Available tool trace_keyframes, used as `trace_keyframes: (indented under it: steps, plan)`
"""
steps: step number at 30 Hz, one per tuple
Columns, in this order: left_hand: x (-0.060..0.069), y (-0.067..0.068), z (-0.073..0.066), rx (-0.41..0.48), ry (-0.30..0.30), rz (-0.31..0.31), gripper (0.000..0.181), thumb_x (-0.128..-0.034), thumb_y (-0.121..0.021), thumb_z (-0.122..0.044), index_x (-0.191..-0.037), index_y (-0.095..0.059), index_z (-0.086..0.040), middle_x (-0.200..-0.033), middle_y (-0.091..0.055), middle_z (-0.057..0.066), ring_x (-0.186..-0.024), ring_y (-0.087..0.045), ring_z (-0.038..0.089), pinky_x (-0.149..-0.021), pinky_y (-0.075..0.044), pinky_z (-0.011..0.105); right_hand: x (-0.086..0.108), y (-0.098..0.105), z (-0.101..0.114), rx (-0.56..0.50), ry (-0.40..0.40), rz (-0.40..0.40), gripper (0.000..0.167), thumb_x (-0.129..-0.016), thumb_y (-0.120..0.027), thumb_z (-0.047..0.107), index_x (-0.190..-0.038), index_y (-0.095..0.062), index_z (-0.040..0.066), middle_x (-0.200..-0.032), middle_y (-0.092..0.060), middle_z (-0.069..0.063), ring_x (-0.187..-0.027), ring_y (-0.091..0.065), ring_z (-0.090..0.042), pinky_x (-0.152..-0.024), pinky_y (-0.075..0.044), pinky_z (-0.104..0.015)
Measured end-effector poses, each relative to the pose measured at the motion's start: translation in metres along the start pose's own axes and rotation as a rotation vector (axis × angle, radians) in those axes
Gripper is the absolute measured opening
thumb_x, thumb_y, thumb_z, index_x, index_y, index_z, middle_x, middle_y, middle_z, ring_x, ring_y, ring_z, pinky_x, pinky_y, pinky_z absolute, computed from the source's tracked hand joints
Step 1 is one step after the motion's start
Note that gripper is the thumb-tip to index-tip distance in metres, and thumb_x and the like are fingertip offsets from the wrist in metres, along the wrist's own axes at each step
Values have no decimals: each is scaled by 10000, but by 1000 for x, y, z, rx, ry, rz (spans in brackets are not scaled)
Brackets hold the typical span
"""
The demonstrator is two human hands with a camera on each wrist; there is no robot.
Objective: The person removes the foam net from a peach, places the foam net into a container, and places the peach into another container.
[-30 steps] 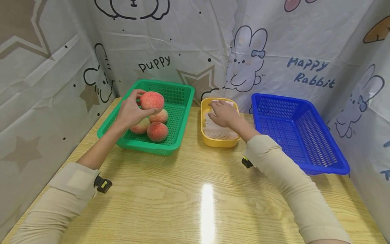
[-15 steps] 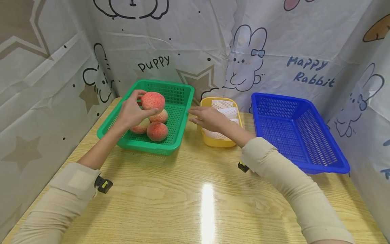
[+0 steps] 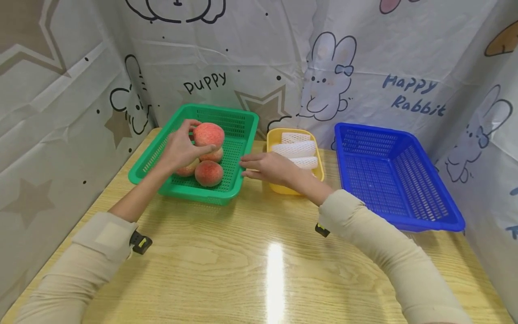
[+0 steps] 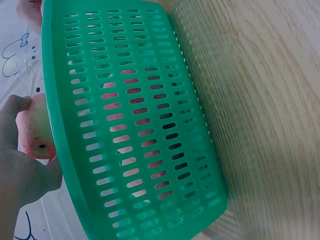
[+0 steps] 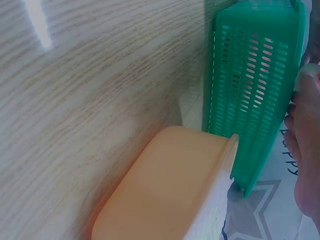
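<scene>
My left hand [image 3: 178,146] grips a red-pink peach [image 3: 209,135], thumb on one side and fingers on the other, above the green basket [image 3: 236,180]. Beneath it, several more peaches lie in that basket, among them a redder peach [image 3: 208,174]. In the left wrist view the held peach [image 4: 35,125] shows over the basket's rim. My right hand [image 3: 271,167] is by the green basket's right rim, fingers extended leftward, with no object visible in it. The yellow basket [image 3: 269,148] under that forearm contains white foam net sleeves [image 3: 297,149].
A blue basket [image 3: 439,189] with slotted sides stands at the right; no objects show in it. All the baskets sit on a light wooden table [image 3: 226,261]. A printed cloth [image 3: 259,54] hangs behind and at both sides.
My right hand has moved left from over the yellow basket to the green basket's rim, uncovering the foam sleeves. My left hand, still holding the peach, has shifted slightly right.
</scene>
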State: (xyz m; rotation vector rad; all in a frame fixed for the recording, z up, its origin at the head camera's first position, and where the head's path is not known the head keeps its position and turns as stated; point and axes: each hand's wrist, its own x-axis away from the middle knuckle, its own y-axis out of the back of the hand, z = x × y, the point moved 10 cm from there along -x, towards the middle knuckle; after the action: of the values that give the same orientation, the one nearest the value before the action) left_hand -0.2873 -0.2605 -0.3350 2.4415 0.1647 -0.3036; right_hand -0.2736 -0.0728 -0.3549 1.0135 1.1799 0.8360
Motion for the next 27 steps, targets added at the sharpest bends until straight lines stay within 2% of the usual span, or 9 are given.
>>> trace_keyframes:
  steps: [9,14,19,27]
  plan:
    - [-5,-10,-2,-20,-12,19,756,-830,-808,-347,-1403,-413,-53,-1301,-524,192,-1088,-548,328,-808,-517,472,4,-1,16,77,132,-80,369,-913,-747,249,-1192,-720,9,-1196,-698,-118,-1146,-645,-231,-896,-558,-346]
    - [-6,-17,-4,-28,-21,37,751,-841,-794,-345,-1411,-408,-46,-1317,-516,196,-1054,-556,322,-783,-509,459,7,-5,19,147,161,-46,433,-925,-729,288,-1249,-686,3,-1238,-675,-137,-1168,-631,-248,-847,-578,-370]
    - [-9,-24,-3,-16,-24,52,737,-858,-786,-319,-1412,-402,-21,-1324,-509,202,-987,-574,314,-761,-505,430,8,-7,20,217,166,-1,480,-954,-687,336,-1301,-651,5,-1288,-649,-129,-1195,-613,-247,-878,-565,-370]
    - [-11,-34,-4,-24,-6,78,719,-858,-781,-321,-1394,-410,-19,-1255,-541,196,-937,-579,297,-734,-509,420,10,-6,25,319,227,-37,475,-948,-686,351,-1279,-668,11,-1266,-664,-119,-1159,-636,-253,-948,-529,-350]
